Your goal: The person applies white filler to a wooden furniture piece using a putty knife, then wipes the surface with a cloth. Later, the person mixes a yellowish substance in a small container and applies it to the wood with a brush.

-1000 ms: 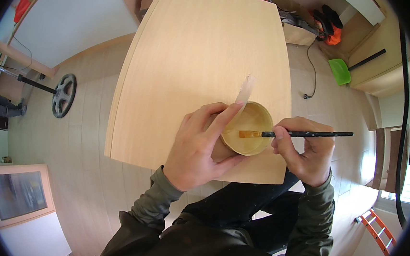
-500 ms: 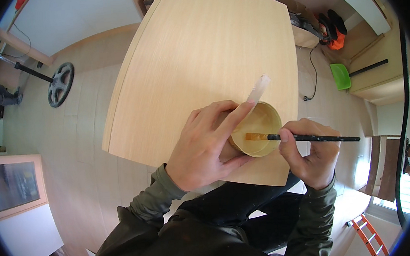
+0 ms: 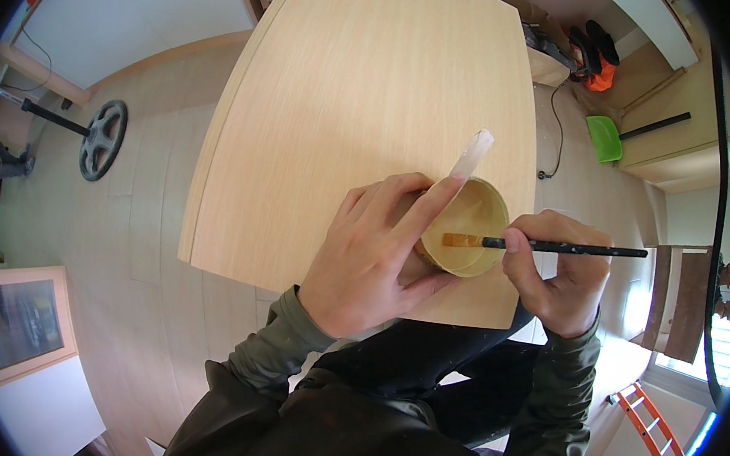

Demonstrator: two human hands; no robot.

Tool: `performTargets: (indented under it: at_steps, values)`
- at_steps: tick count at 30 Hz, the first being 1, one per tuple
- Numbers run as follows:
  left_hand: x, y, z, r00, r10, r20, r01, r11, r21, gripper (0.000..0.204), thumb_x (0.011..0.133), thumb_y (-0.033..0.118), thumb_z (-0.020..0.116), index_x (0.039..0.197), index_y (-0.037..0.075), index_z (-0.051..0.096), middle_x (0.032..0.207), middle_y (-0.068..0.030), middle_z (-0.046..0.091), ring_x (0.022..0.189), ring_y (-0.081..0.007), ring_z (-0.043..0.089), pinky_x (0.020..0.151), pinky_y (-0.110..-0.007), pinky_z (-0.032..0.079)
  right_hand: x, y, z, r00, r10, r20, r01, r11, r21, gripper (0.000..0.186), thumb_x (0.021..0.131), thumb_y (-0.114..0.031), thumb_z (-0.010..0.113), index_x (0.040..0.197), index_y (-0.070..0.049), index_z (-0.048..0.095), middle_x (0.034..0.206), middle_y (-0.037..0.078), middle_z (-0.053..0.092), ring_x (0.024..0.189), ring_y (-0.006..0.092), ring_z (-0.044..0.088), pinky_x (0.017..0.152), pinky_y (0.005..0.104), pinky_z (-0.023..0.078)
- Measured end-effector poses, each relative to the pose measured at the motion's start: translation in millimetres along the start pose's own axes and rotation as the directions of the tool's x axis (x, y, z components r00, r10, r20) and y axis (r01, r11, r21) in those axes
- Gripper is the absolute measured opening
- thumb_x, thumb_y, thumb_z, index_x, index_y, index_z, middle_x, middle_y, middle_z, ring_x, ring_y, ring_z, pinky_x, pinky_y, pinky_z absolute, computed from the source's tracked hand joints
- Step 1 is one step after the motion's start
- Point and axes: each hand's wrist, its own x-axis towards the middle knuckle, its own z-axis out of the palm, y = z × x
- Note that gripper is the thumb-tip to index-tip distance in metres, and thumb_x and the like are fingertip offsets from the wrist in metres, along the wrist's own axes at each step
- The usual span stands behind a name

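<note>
My left hand (image 3: 371, 253) is wrapped round a round yellowish cup (image 3: 485, 206), with the thumb low on its side. The cup stands tilted toward me, so its pale inside shows. Under my left index finger a whitish flat strip (image 3: 472, 154) sticks out past the rim; its lower end is hidden. In a pinch, my right hand (image 3: 568, 276) holds a paintbrush (image 3: 577, 247) with a black handle. Its amber bristles are inside the cup. Below both is a pale wooden panel or tabletop (image 3: 346, 92).
A steering-wheel-shaped black base (image 3: 104, 140) with a pole stands on the left floor. To the right lie a green dustpan (image 3: 606, 138) and a dark cable (image 3: 556, 131). Shoes (image 3: 591, 47) rest beyond it. An orange ladder (image 3: 646, 420) leans at lower right.
The view has shifted slightly. Both hands keep their grips on the cup and the paintbrush, and the bristles stay inside the cup in nearly the same place.
</note>
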Motion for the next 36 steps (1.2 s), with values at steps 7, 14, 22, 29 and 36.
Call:
performTargets:
  at_steps: [7, 14, 22, 29, 36]
  values:
    - [0, 0, 0, 1.000, 0.010, -0.001, -0.011, 1.000, -0.007, 0.089, 0.061, 0.024, 0.088, 0.139, 0.014, 0.048, 0.119, -0.0127, 0.055, 0.107, -0.0315, 0.055, 0.093, -0.041, 0.044, 0, -1, 0, 1.000, -0.014, -0.002, 0.014, 1.000, 0.005, 0.008, 0.075, -0.001, 0.073, 0.079, 0.000, 0.067, 0.064, 0.010, 0.063, 0.050, 0.0211, 0.061, 0.047, 0.0264, 0.045]
    - [-1, -1, 0, 1.000, 0.005, 0.000, -0.005, 1.000, 0.000, 0.089, 0.061, 0.025, 0.088, 0.139, 0.014, 0.047, 0.118, -0.0127, 0.055, 0.106, -0.0313, 0.055, 0.092, -0.041, 0.044, -1, -1, 1, 1.000, 0.023, 0.004, -0.023, 0.999, 0.027, 0.008, 0.075, -0.001, 0.073, 0.080, 0.001, 0.067, 0.065, 0.010, 0.064, 0.051, 0.0197, 0.062, 0.048, 0.0255, 0.045]
    - [2, 1, -1, 1.000, 0.007, 0.006, -0.007, 1.000, -0.019, 0.088, 0.064, 0.024, 0.088, 0.139, 0.009, 0.045, 0.121, -0.0136, 0.056, 0.107, -0.0320, 0.056, 0.093, -0.040, 0.044, -17, 15, -4, 0.918, 0.373, -0.133, -0.273, 0.839, 0.470, 0.011, 0.090, -0.004, 0.063, 0.086, 0.007, 0.063, 0.067, 0.010, 0.061, 0.050, 0.0131, 0.059, 0.047, 0.0236, 0.047]
    - [1, 0, 1, 1.000, 0.025, 0.012, -0.025, 1.000, 0.003, 0.088, 0.064, 0.024, 0.088, 0.139, 0.007, 0.045, 0.126, -0.0144, 0.056, 0.112, -0.0320, 0.055, 0.095, -0.040, 0.044, -25, 39, 7, 0.840, 0.520, -0.155, -0.337, 0.724, 0.602, 0.031, 0.097, -0.021, 0.060, 0.081, 0.005, 0.060, 0.053, 0.005, 0.054, 0.040, 0.0093, 0.049, 0.039, 0.0218, 0.033]
    - [-2, -2, 0, 0.999, 0.037, 0.001, -0.037, 0.999, 0.008, 0.092, 0.063, 0.023, 0.089, 0.140, 0.006, 0.042, 0.130, -0.0150, 0.054, 0.116, -0.0329, 0.054, 0.098, -0.041, 0.043, -29, 38, 16, 0.830, 0.539, -0.143, -0.327, 0.678, 0.658, 0.037, 0.097, -0.025, 0.062, 0.072, 0.002, 0.057, 0.056, 0.005, 0.055, 0.041, 0.0088, 0.047, 0.039, 0.0220, 0.032]
